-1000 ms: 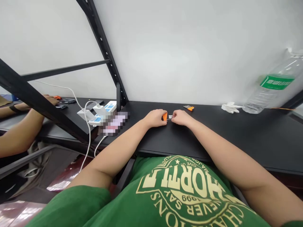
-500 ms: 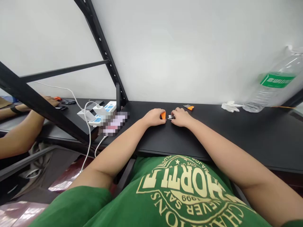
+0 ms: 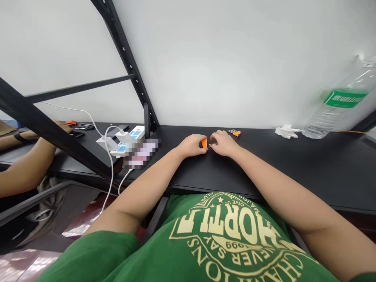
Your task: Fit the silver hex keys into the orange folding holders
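My left hand is closed on a small orange holder, thumb in front and fingers behind. Facing it across a narrow gap, my right hand has its fingers curled over several thin metal rods. Their ends point toward the orange piece, and the rest is hidden by the fingers. Both hands rest low over the black tabletop. Just behind my right hand lies another orange holder with several slim metal pieces sticking out of it.
A power strip with white chargers and a blurred-out phone lie left, beside the black metal frame. Crumpled white tissue and a big plastic bottle stand right. Another person's arm is at far left.
My right hand has shifted slightly left and away from me, so less of the metal rods shows. The left hand with the orange holder has barely moved.
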The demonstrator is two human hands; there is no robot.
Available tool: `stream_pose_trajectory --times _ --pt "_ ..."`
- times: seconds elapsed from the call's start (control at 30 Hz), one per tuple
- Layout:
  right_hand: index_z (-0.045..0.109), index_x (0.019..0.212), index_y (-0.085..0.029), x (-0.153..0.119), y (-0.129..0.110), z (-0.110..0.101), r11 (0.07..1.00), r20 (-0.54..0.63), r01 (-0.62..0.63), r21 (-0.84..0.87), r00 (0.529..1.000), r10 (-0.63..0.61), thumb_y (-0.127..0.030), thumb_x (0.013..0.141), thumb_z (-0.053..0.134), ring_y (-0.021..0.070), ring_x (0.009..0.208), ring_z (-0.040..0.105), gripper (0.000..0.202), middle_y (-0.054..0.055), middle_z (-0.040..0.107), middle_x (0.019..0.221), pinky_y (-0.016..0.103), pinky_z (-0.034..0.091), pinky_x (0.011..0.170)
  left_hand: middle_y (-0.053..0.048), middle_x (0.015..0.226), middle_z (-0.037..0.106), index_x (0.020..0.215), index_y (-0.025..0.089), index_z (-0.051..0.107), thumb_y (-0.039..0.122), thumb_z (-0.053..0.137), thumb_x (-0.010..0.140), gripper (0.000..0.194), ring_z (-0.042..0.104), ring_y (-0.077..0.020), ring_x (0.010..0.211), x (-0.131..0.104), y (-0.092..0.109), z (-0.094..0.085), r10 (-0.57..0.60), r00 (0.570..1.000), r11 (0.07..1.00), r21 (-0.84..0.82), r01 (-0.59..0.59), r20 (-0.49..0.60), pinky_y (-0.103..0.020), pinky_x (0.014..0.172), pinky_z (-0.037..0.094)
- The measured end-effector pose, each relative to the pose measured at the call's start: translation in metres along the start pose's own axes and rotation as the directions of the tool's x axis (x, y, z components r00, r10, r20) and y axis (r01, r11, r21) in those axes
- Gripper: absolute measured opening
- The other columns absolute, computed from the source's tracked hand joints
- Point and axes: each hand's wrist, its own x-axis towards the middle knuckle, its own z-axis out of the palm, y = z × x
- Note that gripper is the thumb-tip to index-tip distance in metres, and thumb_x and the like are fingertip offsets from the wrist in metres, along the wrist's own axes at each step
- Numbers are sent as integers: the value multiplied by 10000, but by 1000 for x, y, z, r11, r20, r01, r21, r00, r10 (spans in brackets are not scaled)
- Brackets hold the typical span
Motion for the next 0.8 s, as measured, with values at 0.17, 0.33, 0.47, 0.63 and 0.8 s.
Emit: stream_pose_trajectory --times 0.17,0.33,0.47,0.63,0.8 --pt "706 833 -204 -1 -8 -1 986 75 106 126 990 -116 -205 859 599 184 831 623 109 43 717 909 281 432 758 -13 858 705 937 229 699 328 671 772 194 644 -196 783 -1 2 -2 26 999 999 -24 -27 -41 -302 690 458" --pt "695 787 -209 -3 -12 -2 980 124 -63 189 991 40 -220 821 645 169 775 636 62 23 740 861 264 423 679 -21 891 707 986 228 696 323 675 767 240 650 -205 807 -1 2 0 55 998 998 -22 -55 -32 -301 693 455" --pt "668 740 -206 -2 -10 -8 928 212 -280 245 950 231 -250 773 683 164 660 620 57 24 710 746 269 406 580 -48 981 720 1118 230 694 352 674 792 349 669 -236 880 0 -2 1 38 999 999 38 -38 -1 -325 749 489" --pt "622 683 -206 2 0 -17 889 363 -420 183 869 336 -302 788 695 146 490 492 160 11 586 569 301 351 501 -72 1113 724 1230 230 684 374 682 795 458 684 -269 995 1 -8 0 -10 998 998 65 6 56 -350 839 521" --pt "641 686 -201 4 9 -26 946 349 -323 9 888 299 -333 790 732 195 628 596 191 59 681 723 322 405 590 -76 1114 728 1229 221 687 383 685 808 452 687 -272 1009 0 -8 -3 -26 998 998 51 23 57 -356 858 533"
